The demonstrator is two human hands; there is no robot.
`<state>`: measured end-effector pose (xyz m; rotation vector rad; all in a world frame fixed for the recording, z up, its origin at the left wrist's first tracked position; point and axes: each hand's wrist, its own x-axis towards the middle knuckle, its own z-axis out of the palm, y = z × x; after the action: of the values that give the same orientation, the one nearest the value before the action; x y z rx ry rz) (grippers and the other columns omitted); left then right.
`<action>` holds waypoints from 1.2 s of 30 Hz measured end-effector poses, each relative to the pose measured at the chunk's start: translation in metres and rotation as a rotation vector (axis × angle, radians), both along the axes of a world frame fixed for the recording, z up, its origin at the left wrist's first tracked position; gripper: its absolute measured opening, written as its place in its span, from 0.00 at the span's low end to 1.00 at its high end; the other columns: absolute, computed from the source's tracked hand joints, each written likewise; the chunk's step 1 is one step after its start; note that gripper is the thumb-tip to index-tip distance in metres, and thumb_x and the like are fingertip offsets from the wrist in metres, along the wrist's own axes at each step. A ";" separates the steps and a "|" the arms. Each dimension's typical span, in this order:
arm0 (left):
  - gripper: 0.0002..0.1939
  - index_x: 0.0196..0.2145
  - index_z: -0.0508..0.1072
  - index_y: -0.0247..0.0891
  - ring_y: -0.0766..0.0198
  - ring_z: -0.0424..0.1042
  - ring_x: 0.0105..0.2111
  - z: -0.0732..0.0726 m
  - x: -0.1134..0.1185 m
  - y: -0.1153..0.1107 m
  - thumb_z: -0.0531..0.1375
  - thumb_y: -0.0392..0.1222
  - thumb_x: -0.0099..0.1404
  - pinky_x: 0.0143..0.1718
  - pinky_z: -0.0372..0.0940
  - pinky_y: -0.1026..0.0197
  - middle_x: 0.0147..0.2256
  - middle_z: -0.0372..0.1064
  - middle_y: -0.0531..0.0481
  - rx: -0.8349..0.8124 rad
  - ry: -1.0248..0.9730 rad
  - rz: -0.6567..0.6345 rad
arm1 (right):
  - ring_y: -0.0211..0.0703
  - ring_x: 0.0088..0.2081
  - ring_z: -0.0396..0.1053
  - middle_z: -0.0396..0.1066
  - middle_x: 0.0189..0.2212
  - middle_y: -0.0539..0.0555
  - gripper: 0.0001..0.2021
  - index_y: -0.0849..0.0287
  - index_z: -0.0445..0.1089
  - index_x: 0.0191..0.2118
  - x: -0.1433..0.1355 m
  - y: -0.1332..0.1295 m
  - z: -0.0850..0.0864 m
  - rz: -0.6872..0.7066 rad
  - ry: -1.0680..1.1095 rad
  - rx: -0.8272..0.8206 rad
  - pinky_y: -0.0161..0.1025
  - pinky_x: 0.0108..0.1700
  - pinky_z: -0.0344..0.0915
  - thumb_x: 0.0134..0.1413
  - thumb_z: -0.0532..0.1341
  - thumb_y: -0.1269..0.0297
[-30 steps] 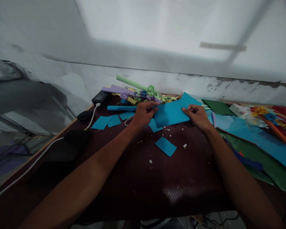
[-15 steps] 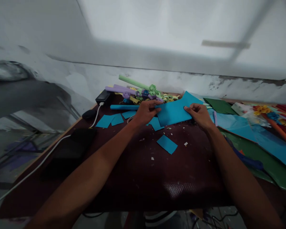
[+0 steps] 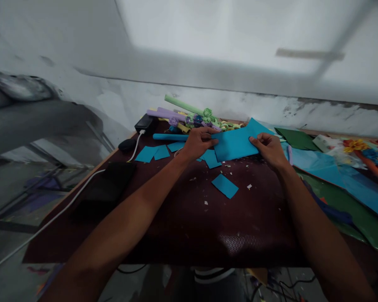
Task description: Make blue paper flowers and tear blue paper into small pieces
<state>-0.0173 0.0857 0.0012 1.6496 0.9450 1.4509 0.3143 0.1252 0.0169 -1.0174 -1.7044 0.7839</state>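
Observation:
A sheet of blue paper [image 3: 234, 144] is stretched between my two hands, just above the dark red table. My left hand [image 3: 200, 144] pinches its left edge. At the right, my right hand [image 3: 269, 147] grips the same sheet between thumb and fingers; a corner of the paper sticks up behind that hand. Below the sheet lies a small blue paper square [image 3: 225, 186]. More cut blue pieces [image 3: 146, 154] are scattered to the left of my left hand, one partly under the held sheet. A blue paper tube [image 3: 170, 137] lies behind my left wrist.
Green and purple paper tubes [image 3: 182, 103] with paper flowers are heaped by the wall. At the left are a black box with a white cable [image 3: 145, 123], a mouse [image 3: 127, 145] and a dark flat object [image 3: 108, 188]. Blue-handled scissors [image 3: 330, 212] lie on green sheets at right.
The whole view has shifted slightly, so the table sits a little further right and higher. Both hands keep their hold on the blue paper, with hardly any change in their pose.

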 end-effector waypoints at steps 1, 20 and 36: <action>0.27 0.55 0.88 0.34 0.50 0.86 0.42 -0.001 0.000 0.001 0.80 0.50 0.63 0.39 0.84 0.51 0.40 0.87 0.41 0.006 -0.006 -0.004 | 0.37 0.29 0.49 0.56 0.27 0.46 0.34 0.54 0.67 0.31 0.000 0.000 0.000 -0.004 0.000 0.003 0.40 0.32 0.45 0.56 0.80 0.31; 0.23 0.52 0.88 0.38 0.52 0.88 0.38 -0.003 0.012 0.006 0.82 0.49 0.61 0.42 0.87 0.48 0.37 0.87 0.46 0.074 -0.329 0.063 | 0.46 0.41 0.81 0.83 0.43 0.52 0.34 0.49 0.77 0.40 -0.037 -0.040 0.030 0.170 0.485 -0.461 0.46 0.46 0.87 0.40 0.86 0.30; 0.15 0.51 0.87 0.40 0.53 0.87 0.39 -0.002 0.032 -0.006 0.77 0.42 0.68 0.41 0.85 0.51 0.36 0.87 0.48 0.094 -0.333 0.230 | 0.40 0.27 0.79 0.82 0.27 0.57 0.23 0.60 0.82 0.25 -0.080 -0.063 0.006 0.334 0.195 -0.527 0.38 0.35 0.87 0.47 0.88 0.47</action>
<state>0.0147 0.0802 -0.0013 1.3373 0.9069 1.8813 0.2346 0.0623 0.0230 -0.9648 -1.5481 1.5565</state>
